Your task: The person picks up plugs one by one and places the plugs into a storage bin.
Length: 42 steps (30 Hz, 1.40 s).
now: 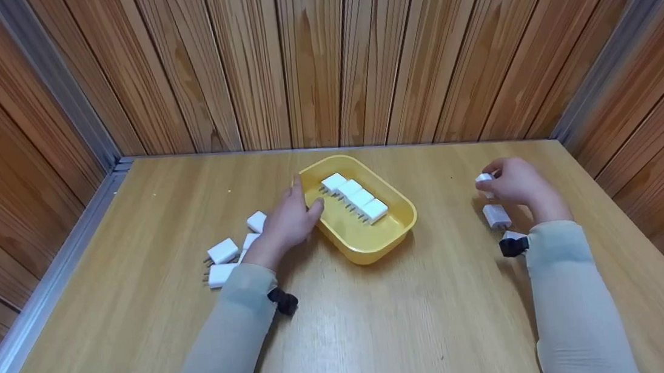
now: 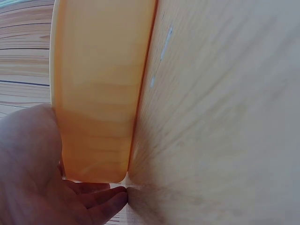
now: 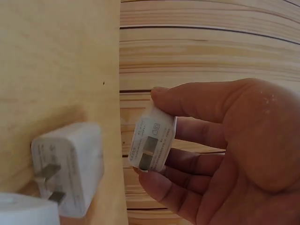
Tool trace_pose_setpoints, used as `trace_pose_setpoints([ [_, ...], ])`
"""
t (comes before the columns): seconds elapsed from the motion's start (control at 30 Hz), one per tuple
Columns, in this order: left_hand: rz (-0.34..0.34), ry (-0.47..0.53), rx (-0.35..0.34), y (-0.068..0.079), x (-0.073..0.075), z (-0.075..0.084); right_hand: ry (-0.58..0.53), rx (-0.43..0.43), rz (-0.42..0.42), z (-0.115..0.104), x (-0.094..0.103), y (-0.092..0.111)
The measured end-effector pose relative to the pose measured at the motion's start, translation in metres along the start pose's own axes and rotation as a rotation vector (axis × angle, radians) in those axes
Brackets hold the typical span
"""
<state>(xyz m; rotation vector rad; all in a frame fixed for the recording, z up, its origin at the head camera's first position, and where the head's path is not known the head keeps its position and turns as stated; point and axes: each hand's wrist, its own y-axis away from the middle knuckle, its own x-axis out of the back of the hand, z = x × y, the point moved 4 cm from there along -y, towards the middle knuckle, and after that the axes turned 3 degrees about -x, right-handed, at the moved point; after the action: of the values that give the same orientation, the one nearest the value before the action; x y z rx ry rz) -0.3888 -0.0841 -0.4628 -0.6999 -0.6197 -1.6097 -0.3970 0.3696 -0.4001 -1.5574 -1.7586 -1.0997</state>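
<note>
My left hand (image 1: 289,220) holds the yellow plastic tray (image 1: 369,257) by its left rim, its thumb at the edge. In the left wrist view, fingers (image 2: 110,204) wrap around the end of the tray wall. Inside the tray, several white charger plugs (image 1: 360,198) lie in a slanting row, prongs pointing left. At the right, my right hand (image 1: 517,182) pinches a white charger plug (image 3: 152,138) between thumb and fingers; its two flat prongs face the wrist camera. On the table near that hand lies another charger plug (image 1: 497,216), with one more partly hidden by the wrist.
Several more white charger plugs (image 1: 222,251) lie on the table left of the tray, some partly covered by my left hand and sleeve. A wood-panelled wall (image 1: 314,60) rises behind the table (image 1: 358,330), with panelled sides left and right.
</note>
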Motion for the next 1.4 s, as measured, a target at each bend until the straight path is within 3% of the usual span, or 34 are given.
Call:
trace_pose_setpoints([
  [0.67,-0.025,0.042,0.028,0.002,0.000,-0.001,0.014,0.045,0.045,-0.059,-0.016,0.010],
  [0.9,-0.015,0.008,0.001,-0.001,0.000,-0.001,0.038,0.139,0.135,-0.075,-0.024,0.014],
  [1.4,-0.021,0.053,0.023,0.001,0.000,-0.001,-0.020,0.133,0.162,-0.099,-0.047,0.017],
])
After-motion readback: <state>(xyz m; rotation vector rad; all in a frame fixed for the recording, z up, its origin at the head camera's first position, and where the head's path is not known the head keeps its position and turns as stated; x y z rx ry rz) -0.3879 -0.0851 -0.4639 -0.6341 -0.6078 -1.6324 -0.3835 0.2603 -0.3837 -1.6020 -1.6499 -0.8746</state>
